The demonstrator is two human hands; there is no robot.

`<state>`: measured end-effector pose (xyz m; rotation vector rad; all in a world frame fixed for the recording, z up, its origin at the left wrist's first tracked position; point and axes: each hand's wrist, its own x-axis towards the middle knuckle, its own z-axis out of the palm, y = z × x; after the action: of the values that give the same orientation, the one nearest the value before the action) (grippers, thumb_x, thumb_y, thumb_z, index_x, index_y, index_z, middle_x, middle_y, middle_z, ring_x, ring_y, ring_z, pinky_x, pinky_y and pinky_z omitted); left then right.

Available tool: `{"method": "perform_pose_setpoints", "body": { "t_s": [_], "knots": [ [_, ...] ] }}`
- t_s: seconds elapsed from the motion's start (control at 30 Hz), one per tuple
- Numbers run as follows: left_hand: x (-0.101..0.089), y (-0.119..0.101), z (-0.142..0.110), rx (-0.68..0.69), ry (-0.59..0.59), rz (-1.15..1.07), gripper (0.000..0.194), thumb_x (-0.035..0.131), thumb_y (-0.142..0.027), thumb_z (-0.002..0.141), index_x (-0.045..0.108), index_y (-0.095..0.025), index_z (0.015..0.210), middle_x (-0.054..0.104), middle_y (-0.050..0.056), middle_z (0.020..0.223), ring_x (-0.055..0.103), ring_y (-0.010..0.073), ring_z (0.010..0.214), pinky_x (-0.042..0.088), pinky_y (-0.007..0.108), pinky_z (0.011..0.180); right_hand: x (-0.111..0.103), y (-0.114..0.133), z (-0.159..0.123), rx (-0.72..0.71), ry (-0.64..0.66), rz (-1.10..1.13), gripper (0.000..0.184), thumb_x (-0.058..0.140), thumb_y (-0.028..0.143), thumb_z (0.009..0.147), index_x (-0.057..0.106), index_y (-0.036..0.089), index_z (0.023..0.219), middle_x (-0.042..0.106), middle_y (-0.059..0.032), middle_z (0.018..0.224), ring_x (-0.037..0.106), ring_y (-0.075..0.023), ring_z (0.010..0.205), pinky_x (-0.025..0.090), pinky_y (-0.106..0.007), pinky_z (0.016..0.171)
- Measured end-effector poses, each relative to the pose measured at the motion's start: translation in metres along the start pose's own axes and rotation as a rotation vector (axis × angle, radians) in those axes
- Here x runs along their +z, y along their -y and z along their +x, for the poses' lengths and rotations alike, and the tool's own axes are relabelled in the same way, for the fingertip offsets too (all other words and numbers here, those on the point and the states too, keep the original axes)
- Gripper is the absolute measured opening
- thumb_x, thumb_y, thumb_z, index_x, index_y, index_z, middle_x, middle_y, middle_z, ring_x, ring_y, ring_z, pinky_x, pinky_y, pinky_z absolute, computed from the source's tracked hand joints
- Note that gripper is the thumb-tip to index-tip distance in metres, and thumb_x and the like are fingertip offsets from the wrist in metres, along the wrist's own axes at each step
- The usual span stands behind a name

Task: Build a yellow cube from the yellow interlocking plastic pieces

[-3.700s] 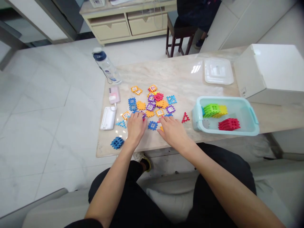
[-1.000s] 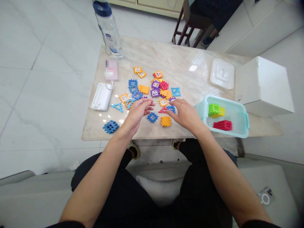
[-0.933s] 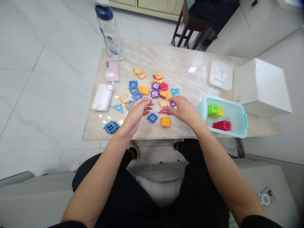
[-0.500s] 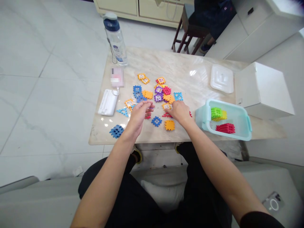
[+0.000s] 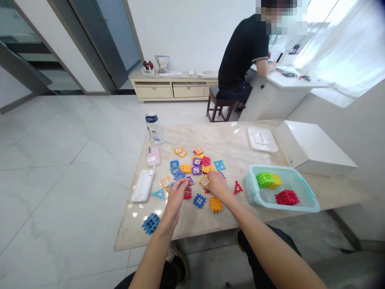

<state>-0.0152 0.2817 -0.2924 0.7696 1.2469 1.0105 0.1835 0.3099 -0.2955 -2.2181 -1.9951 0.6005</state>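
My left hand hovers over the table's left-middle with fingers loosely curled and apart; I see nothing in it. It is near a red notched tile and several blue tiles. My right hand has thumb and fingers at the edge of an orange tile with a white window. Closer to me lie a blue window tile and a plain orange tile. Purple tiles with white windows and a pink-red tile lie beyond. My right hand partly covers some pieces.
A teal bin with green, yellow and red tiles stands right, near a clear lid and white box. Left are a water bottle, white power bank and blue tile stack. A person sits beyond.
The view has tilted up, showing more of the room. My right hand and the orange window tile have shifted slightly left, revealing a red triangle. My left hand remains near the blue tiles.
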Motion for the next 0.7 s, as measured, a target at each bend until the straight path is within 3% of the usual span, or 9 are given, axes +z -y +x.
{"method": "perform_pose_setpoints", "body": {
  "t_s": [0.1, 0.23, 0.33, 0.47, 0.6, 0.7],
  "knots": [
    [0.0, 0.001, 0.001, 0.009, -0.005, 0.013, 0.046, 0.091, -0.057, 0.074, 0.079, -0.02, 0.098, 0.083, 0.01, 0.104, 0.074, 0.0192, 0.083, 0.059, 0.029, 0.071, -0.001, -0.003, -0.004, -0.009, -0.014, 0.117, 0.021, 0.092, 0.017, 0.082, 0.072, 0.021, 0.089, 0.081, -0.0056, 0.082, 0.079, -0.0236, 0.079, 0.05, -0.028, 0.065],
    [0.006, 0.0, 0.0, 0.03, -0.027, 0.073, 0.041, 0.087, -0.056, 0.079, 0.079, -0.022, 0.098, 0.082, 0.009, 0.103, 0.075, 0.0207, 0.087, 0.058, 0.029, 0.072, -0.012, -0.017, -0.004, -0.06, 0.013, 0.276, 0.021, 0.086, 0.014, 0.082, 0.068, 0.023, 0.083, 0.081, 0.0003, 0.081, 0.079, -0.0196, 0.077, 0.047, -0.025, 0.062],
    [0.016, -0.001, -0.002, 0.064, -0.039, 0.132, 0.035, 0.082, -0.054, 0.083, 0.078, -0.022, 0.096, 0.081, 0.01, 0.104, 0.073, 0.0213, 0.088, 0.055, 0.029, 0.069, -0.025, -0.028, -0.003, -0.113, 0.01, 0.471, 0.019, 0.085, 0.025, 0.086, 0.067, 0.023, 0.089, 0.081, -0.0012, 0.083, 0.08, -0.0209, 0.08, 0.055, -0.028, 0.068],
    [0.034, -0.001, -0.006, 0.148, 0.022, 0.221, 0.034, 0.08, -0.057, 0.087, 0.077, -0.024, 0.094, 0.08, 0.009, 0.101, 0.072, 0.0235, 0.09, 0.054, 0.032, 0.073, -0.036, -0.036, -0.014, -0.171, -0.072, 0.9, 0.037, 0.088, 0.051, 0.082, 0.067, 0.023, 0.095, 0.082, -0.005, 0.082, 0.08, -0.026, 0.079, 0.061, -0.037, 0.074],
    [0.055, -0.001, -0.012, 0.187, 0.156, 0.222, 0.04, 0.08, -0.065, 0.088, 0.077, -0.025, 0.089, 0.079, 0.008, 0.093, 0.071, 0.0238, 0.083, 0.056, 0.037, 0.081, -0.042, -0.038, -0.033, -0.223, -0.087, 0.975, 0.037, 0.082, 0.052, 0.086, 0.07, 0.022, 0.105, 0.083, -0.0055, 0.086, 0.081, -0.0267, 0.082, 0.064, -0.04, 0.081],
    [0.066, -0.004, -0.019, 0.193, 0.204, 0.204, 0.042, 0.078, -0.066, 0.091, 0.079, -0.024, 0.087, 0.079, 0.008, 0.088, 0.072, 0.0247, 0.083, 0.057, 0.038, 0.083, -0.049, -0.038, -0.041, -0.173, -0.102, 0.97, 0.032, 0.075, 0.05, 0.093, 0.071, 0.021, 0.106, 0.085, -0.0076, 0.09, 0.082, -0.0273, 0.085, 0.063, -0.039, 0.079]
  ]
}}
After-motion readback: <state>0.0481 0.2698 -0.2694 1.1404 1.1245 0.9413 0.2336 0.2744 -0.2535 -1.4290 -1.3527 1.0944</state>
